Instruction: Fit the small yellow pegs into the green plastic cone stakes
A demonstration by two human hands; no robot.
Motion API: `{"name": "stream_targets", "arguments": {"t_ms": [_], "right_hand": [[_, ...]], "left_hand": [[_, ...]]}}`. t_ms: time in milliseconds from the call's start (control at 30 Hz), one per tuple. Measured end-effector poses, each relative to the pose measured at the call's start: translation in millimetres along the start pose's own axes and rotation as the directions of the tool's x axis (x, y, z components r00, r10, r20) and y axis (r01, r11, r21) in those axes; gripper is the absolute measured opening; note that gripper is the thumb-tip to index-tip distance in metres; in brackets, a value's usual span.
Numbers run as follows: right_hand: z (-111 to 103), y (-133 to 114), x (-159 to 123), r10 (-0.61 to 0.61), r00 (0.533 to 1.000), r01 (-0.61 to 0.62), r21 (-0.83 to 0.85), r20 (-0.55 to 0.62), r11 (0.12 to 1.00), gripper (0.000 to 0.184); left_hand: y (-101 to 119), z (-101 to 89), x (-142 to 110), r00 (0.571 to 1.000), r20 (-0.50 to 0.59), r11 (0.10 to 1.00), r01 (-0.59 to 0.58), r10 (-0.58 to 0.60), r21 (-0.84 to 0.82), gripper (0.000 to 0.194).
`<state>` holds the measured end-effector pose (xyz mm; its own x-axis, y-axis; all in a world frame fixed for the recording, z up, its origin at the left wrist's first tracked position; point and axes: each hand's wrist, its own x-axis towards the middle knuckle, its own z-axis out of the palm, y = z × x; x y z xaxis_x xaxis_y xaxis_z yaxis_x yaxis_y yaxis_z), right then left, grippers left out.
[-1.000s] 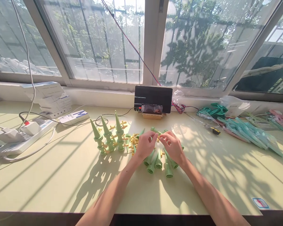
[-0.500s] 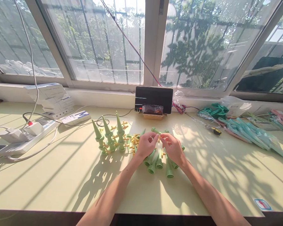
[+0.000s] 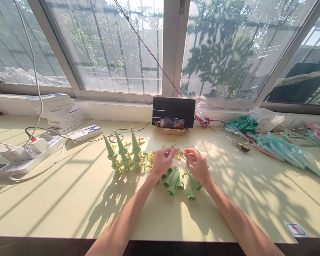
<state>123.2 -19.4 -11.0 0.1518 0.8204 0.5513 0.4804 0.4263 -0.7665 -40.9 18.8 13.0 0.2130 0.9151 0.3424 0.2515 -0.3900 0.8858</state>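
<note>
My left hand [image 3: 162, 161] and my right hand [image 3: 198, 165] meet over a pile of pale green cone-shaped spikes [image 3: 179, 182] lying on the pale table [image 3: 69, 199]. Both hands pinch with thumb and forefinger. The left pinches a small green piece; what the right pinches is too small to name. Small yellow plastic parts [image 3: 150, 160] lie scattered just left of the hands. Three green spikes [image 3: 122, 153] stand upright further left, with yellow parts fitted on their sides.
A black box with a phone [image 3: 172, 123] leaning on it stands at the window sill. A power strip [image 3: 29, 151] with cables and stacked paper boxes [image 3: 57, 110] lie at left. Bagged green parts [image 3: 280, 147] lie at right.
My hands have stayed over the pile; the fingertips have shifted slightly apart and reworked their pinch. The view has barely moved.
</note>
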Motion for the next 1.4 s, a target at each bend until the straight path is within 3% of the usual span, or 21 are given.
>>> {"name": "stream_targets", "arguments": {"t_ms": [133,267,467,733,1067,1233,1400], "right_hand": [[-1.4,-0.2,-0.1,-0.004,0.999,0.005,0.015,-0.046,1.000,0.018],[-1.5,-0.5,0.2,-0.009,0.999,0.010,0.013,-0.052,1.000,0.019],[-1.6,-0.4,0.0,-0.011,0.999,0.012,0.008,-0.041,1.000,0.018],[-1.4,0.5,0.0,-0.004,1.000,0.005,0.010,-0.030,1.000,0.019],[-1.4,0.0,-0.6,-0.018,0.999,0.018,-0.008,-0.029,1.000,0.017],[-1.7,-1.5,0.0,-0.016,1.000,0.016,-0.009,-0.027,1.000,0.018],[-2.1,-3.1,0.8,-0.020,0.999,0.019,-0.007,-0.038,1.000,0.018]], "left_hand": [[-6.1,-2.2,1.8,0.999,-0.005,0.967,-0.045,0.048,0.249,0.035],[-10.3,-1.8,0.3,0.998,0.055,0.864,-0.026,-0.002,0.502,0.026],[-13.4,-1.8,-1.1,0.989,0.133,0.774,-0.035,-0.063,0.632,0.021],[-16.1,-1.5,-2.0,0.976,0.184,0.756,-0.031,-0.119,0.653,0.018],[-20.5,-1.0,-1.8,0.983,0.150,0.798,-0.005,-0.107,0.603,0.024],[-20.0,-1.2,0.8,0.995,0.071,0.849,0.028,-0.076,0.528,0.022],[-12.3,-1.9,4.0,0.997,-0.037,0.944,0.076,-0.068,0.322,0.028]]}}
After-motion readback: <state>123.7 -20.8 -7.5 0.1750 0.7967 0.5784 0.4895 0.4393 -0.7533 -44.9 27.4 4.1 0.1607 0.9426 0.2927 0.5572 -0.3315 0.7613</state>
